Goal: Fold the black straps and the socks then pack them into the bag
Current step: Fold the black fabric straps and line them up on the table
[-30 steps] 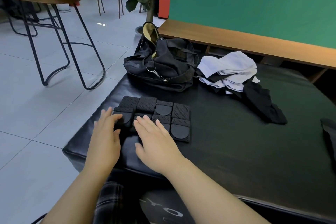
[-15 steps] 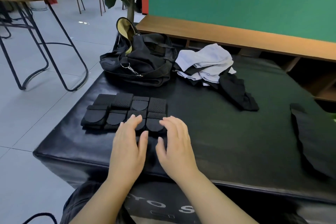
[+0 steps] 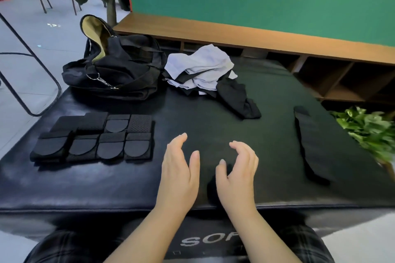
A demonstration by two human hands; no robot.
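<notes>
Straps (image 3: 94,137) folded, 2 side-by-side rows

Left hand (image 3: 178,174): one second ago it lay on the folded black straps (image 3: 94,137); now it is off them, to their right, above the bare desk (image 3: 192,117), holding nothing.
Right hand (image 3: 239,174): it also left the straps and is now well apart from them, its fingers (image 3: 245,150) loosely curled.
Gap between hands: wider than half a second ago.
Black straps: now uncovered, no hand touches them.
View: it turned to the right; a long black strap (image 3: 312,145) and a green plant (image 3: 372,132) came into sight.
</notes>
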